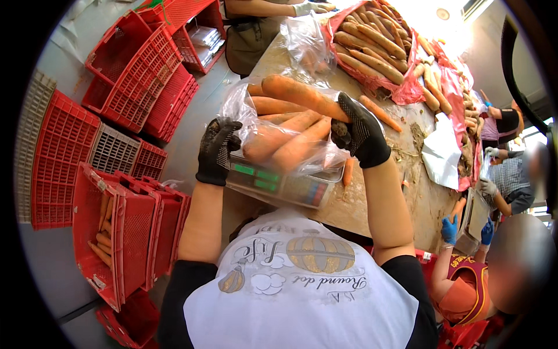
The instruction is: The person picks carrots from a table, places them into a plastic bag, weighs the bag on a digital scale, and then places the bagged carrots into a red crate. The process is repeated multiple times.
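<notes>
A clear plastic bag full of large orange carrots lies on a digital scale with a lit green display. My left hand, in a black dotted glove, has its fingers closed on the bag's left edge. On the other side my right hand, gloved the same way, grips the thick end of a long carrot. That carrot slants across the top of the bag, above the others. Part of the scale's pan is hidden under the bag.
Loose carrots lie on the worktable beside a white sheet. A red sack of carrots stands behind. Red crates are stacked at left, one holding carrots. Several co-workers stand around; one with blue gloves is at right.
</notes>
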